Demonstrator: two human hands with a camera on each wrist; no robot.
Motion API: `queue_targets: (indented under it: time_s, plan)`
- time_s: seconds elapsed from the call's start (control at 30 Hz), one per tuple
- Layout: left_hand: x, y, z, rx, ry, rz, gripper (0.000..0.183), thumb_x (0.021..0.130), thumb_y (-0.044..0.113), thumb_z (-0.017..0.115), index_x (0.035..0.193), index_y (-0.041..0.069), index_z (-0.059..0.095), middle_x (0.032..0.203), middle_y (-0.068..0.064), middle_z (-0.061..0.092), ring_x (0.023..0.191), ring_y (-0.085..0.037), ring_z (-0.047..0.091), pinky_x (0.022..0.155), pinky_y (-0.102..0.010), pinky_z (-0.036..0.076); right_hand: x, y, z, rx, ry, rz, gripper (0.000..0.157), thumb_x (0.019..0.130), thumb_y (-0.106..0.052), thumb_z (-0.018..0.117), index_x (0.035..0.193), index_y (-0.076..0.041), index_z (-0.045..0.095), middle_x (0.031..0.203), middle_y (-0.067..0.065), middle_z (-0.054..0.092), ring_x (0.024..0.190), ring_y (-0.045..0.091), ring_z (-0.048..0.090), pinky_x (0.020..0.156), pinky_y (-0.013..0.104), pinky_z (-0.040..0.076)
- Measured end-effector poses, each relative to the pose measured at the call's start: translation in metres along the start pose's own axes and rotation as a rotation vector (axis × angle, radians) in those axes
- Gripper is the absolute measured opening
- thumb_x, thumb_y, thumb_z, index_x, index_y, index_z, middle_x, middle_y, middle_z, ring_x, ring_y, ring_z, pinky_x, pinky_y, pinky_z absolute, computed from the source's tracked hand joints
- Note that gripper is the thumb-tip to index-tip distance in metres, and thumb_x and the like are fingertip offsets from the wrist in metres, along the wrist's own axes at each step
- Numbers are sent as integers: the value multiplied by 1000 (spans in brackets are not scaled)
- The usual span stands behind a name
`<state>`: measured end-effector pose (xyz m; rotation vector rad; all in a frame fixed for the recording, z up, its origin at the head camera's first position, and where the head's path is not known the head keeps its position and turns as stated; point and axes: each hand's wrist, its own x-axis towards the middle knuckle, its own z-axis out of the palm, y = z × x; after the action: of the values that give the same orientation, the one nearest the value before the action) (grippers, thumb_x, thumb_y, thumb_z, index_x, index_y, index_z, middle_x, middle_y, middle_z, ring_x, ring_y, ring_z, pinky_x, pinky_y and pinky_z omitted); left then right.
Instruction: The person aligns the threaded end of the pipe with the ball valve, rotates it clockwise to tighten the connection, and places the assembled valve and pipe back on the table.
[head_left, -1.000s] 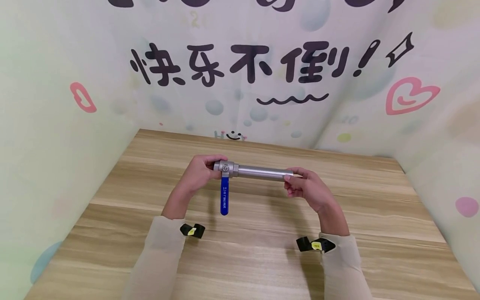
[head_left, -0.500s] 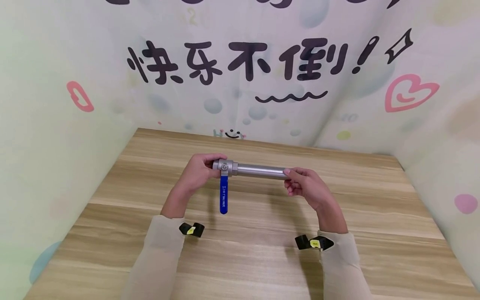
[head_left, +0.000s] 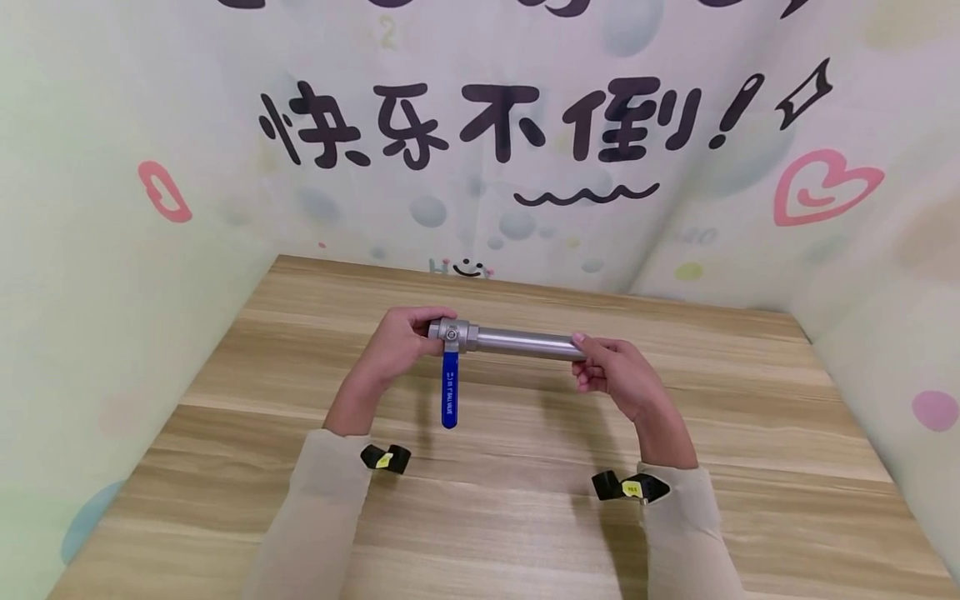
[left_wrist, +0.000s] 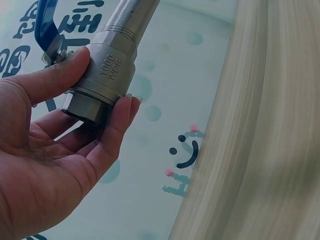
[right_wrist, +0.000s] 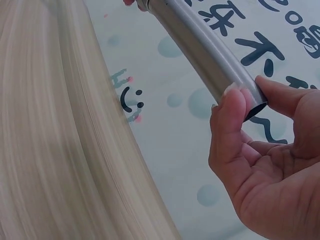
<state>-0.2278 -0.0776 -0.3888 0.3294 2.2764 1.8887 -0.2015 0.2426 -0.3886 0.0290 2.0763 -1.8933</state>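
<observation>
A steel ball valve (head_left: 452, 334) with a blue lever handle (head_left: 450, 392) is joined to a straight metal pipe (head_left: 525, 343). My left hand (head_left: 397, 343) grips the valve body at its hexagonal end, thumb on one side and fingers on the other. In the left wrist view, raised "1000 WOG" lettering shows on the valve body (left_wrist: 110, 70). At the pipe's far end, my right hand (head_left: 618, 375) pinches it between thumb and fingers. The right wrist view shows the pipe's open end (right_wrist: 256, 110) between them. Valve and pipe are held level above the table, the lever toward me.
The wood-grain table (head_left: 480, 533) lies below, with shadows of both arms on it. A printed cloth wall (head_left: 480, 217) with black lettering stands right behind the table's back edge and along both sides. Small black wrist cameras (head_left: 630, 487) sit at the cuffs.
My right thumb and fingers have shifted on the pipe end, the thumb now higher over the top. The left hand, the valve and its lever stay almost in place.
</observation>
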Motion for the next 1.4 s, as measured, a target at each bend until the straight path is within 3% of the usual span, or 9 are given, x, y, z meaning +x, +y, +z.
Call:
queue_targets:
  time_s: [0.3,0.43,0.63,0.83,1.0,1.4]
  plan:
    - [1,-1,0,-1,1,-4,44,76,-12,67,118,2,68,112,-17,65,94,-23,58,76,-28,51,0,1,0,35,55,-20,54,95,-34,63,117,15,54,81,7,63,66,9,61,67,22,55]
    - [1,1,1,0,-2,4,44,77,-12,67,119,0,67,111,-18,65,93,-23,58,76,-27,51,-1,0,0,42,52,-47,52,93,-32,66,124,8,55,86,8,63,68,11,61,67,24,56]
    - [1,-1,1,3,2,12,43,77,-12,67,119,-1,67,109,-18,65,92,-22,58,75,-27,52,-2,0,-1,-2,10,-52,55,90,-13,69,138,1,47,94,8,60,73,16,61,73,28,56]
    - [2,-2,0,8,4,9,44,77,-12,67,120,-3,65,109,-19,65,91,-21,58,75,-26,51,-2,0,-1,-29,-2,-45,51,87,-2,68,133,0,46,97,9,58,72,17,61,72,28,55]
    - [1,0,1,4,5,2,45,76,-13,66,120,-2,66,109,-19,65,91,-22,58,74,-27,52,-2,-1,0,-25,2,-55,41,91,-6,65,128,4,48,91,8,60,71,16,61,71,27,55]
    - [1,-1,0,2,0,16,45,76,-14,65,119,-1,67,110,-19,65,92,-23,59,74,-27,52,-4,-3,2,-12,10,-50,40,96,-24,62,119,7,51,82,6,59,67,11,57,68,25,54]
